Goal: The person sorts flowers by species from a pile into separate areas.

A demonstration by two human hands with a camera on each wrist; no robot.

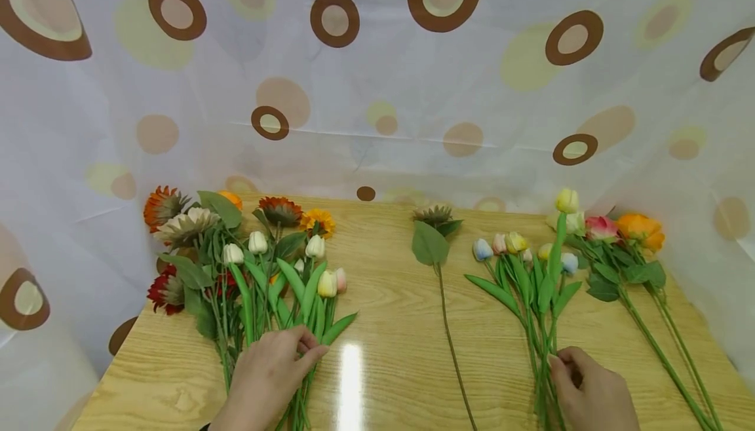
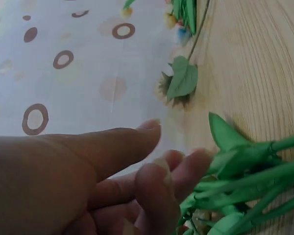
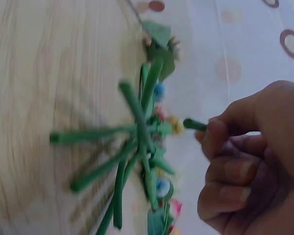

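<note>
My right hand (image 1: 594, 388) pinches the stem of a yellow tulip (image 1: 567, 201) between thumb and forefinger. The stem's cut end (image 3: 193, 125) pokes out of the pinch in the right wrist view. This tulip is held above a bunch of blue, pink and yellow tulips (image 1: 516, 243) lying on the table. My left hand (image 1: 268, 369) hovers over the green stems of a bunch of white, yellow and pink tulips (image 1: 257, 242). Its thumb (image 2: 132, 144) stands apart from the loosely bent fingers, with nothing between them.
A single flower with a broad leaf (image 1: 430, 243) lies mid-table (image 1: 389, 274), its bloom facing away. Red, orange and cream flowers (image 1: 187, 224) are heaped at the left. Pink and orange roses (image 1: 639, 229) lie at the right. A dotted curtain (image 1: 354, 90) hangs behind.
</note>
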